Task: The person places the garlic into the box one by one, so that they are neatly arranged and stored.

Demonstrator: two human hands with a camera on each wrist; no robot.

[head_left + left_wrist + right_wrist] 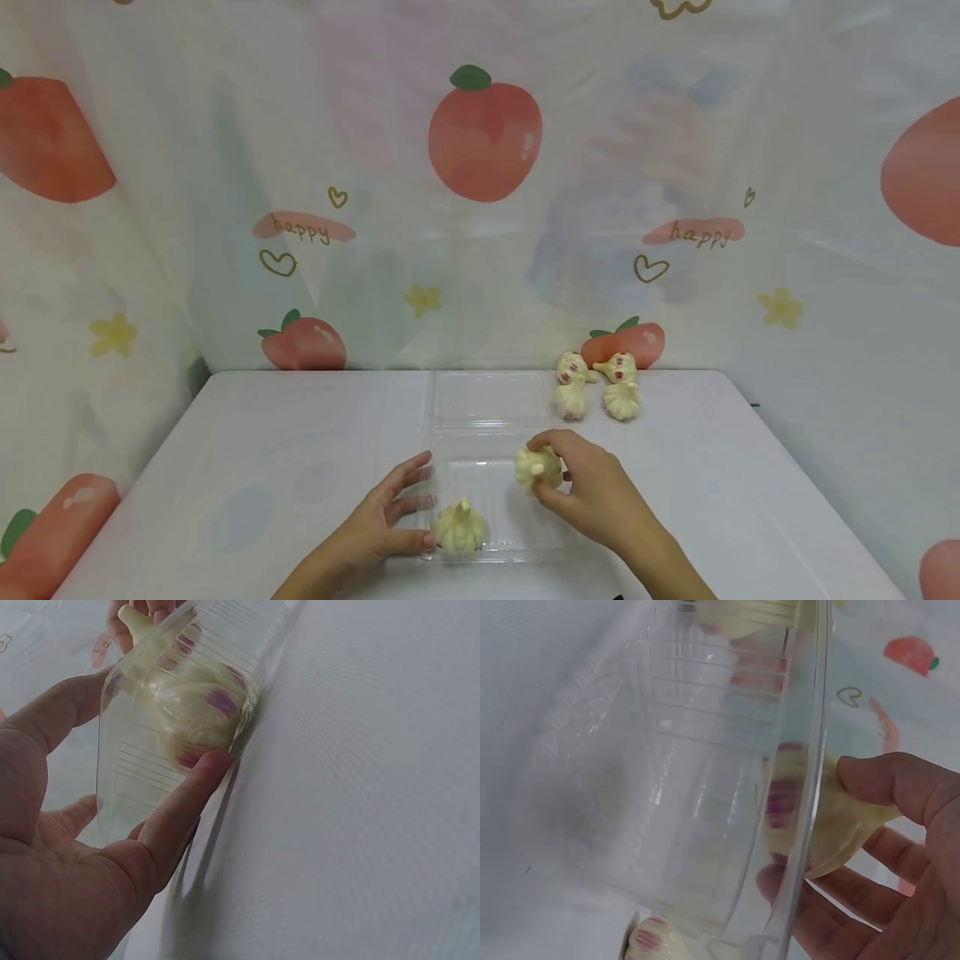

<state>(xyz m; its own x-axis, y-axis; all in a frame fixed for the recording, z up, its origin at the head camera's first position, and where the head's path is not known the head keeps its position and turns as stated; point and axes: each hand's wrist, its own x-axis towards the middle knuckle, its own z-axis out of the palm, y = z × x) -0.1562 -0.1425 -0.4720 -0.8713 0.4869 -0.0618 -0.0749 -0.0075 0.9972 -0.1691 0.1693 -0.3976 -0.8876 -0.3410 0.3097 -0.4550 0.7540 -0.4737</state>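
Observation:
A clear plastic box (513, 529) lies with its lid laid back on the white table. Inside its near left corner sits a garlic bulb (461, 527), whose purple patches show through the wall in the left wrist view. My left hand (382, 518) rests against the box's left side, fingers extended and spread along the wall. With thumb and fingers my right hand (592, 490) pinches a second garlic bulb (534, 468) over the right part of the box. In the right wrist view that bulb (844, 825) is at the box's rim, partly seen through the plastic.
Several more garlic bulbs (621, 402) stand in two short columns at the table's back right, beside the transparent lid (491, 396). Behind the table hangs a pale curtain (480, 250) printed with fruit. The white tabletop (315, 433) extends left of the box.

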